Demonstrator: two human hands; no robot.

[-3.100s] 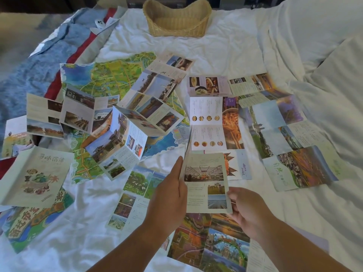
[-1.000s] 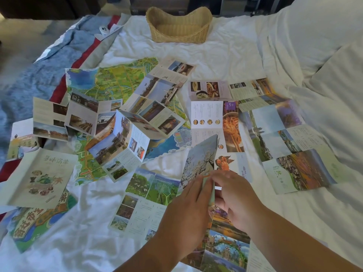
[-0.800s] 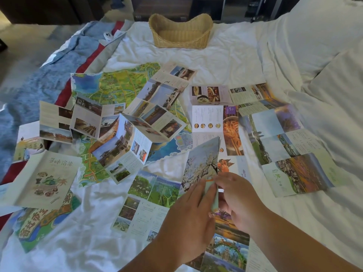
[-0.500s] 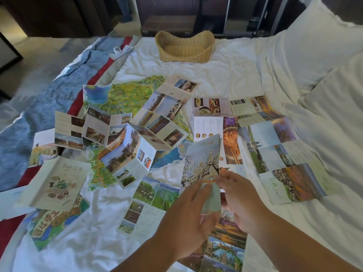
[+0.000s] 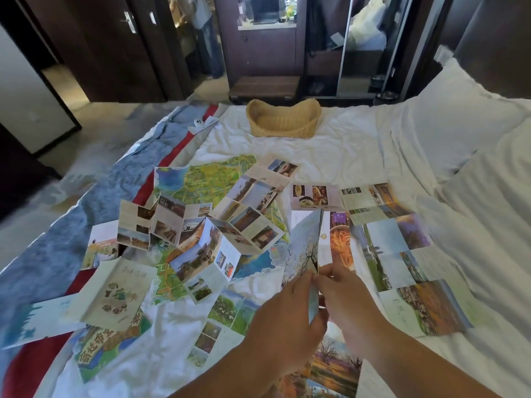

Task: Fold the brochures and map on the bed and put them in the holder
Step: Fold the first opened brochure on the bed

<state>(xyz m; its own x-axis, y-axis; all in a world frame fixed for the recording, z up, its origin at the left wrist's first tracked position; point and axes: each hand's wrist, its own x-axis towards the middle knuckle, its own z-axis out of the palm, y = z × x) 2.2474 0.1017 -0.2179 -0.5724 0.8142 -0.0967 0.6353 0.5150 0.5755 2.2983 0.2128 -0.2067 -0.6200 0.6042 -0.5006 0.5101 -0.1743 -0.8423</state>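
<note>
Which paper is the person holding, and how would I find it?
Look at the white bed, at its near end. There the left hand and right hand pinch one brochure between them. It is the only one held upright, showing dark bare branches on pale sky; the others lie spread on the bed.

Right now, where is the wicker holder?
In the head view the wicker holder stands at the far edge of the bed, near centre, beyond the open map.

The pale booklet (image 5: 115, 291) bears Chinese characters (too blurred to read); the map (image 5: 109, 346) perhaps reads "宿迁市".
</note>
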